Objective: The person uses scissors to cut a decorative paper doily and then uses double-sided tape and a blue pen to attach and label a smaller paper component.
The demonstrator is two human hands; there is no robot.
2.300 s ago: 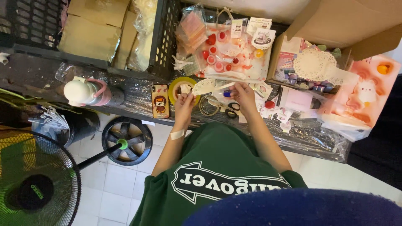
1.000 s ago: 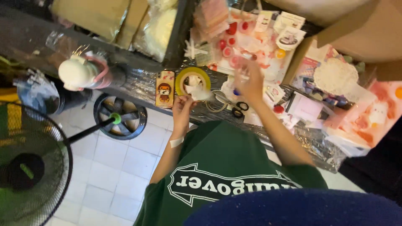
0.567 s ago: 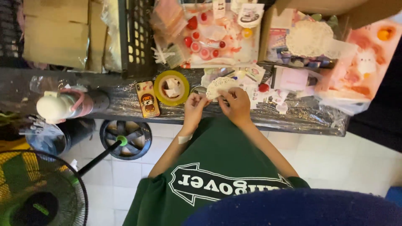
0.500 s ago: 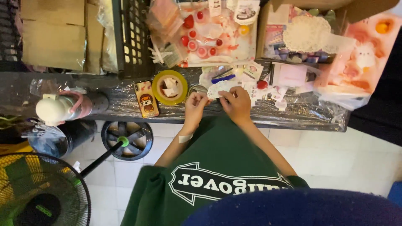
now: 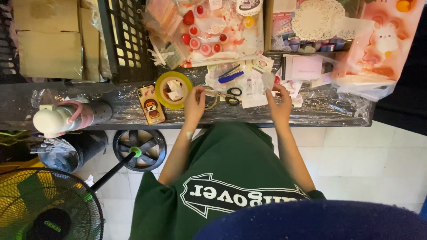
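Your left hand [image 5: 194, 103] rests on the table [image 5: 111, 104] with its fingers curled in. I cannot tell if they hold anything. A yellow tape roll [image 5: 173, 90] sits just beside those fingers, on their left. A phone [image 5: 151, 104] with a cartoon case lies just past the roll. Black scissors [image 5: 227, 94] lie on the other side of your left fingers, very near them.

Your right hand [image 5: 280, 102] is well apart from your left one. Its fingers pinch a small white paper [image 5: 268, 80] and hold it up over the table. A blue pen [image 5: 231, 77] lies between your two hands, a bit farther out. White and pink paper bits [image 5: 297, 86] lie right next to your right fingers.
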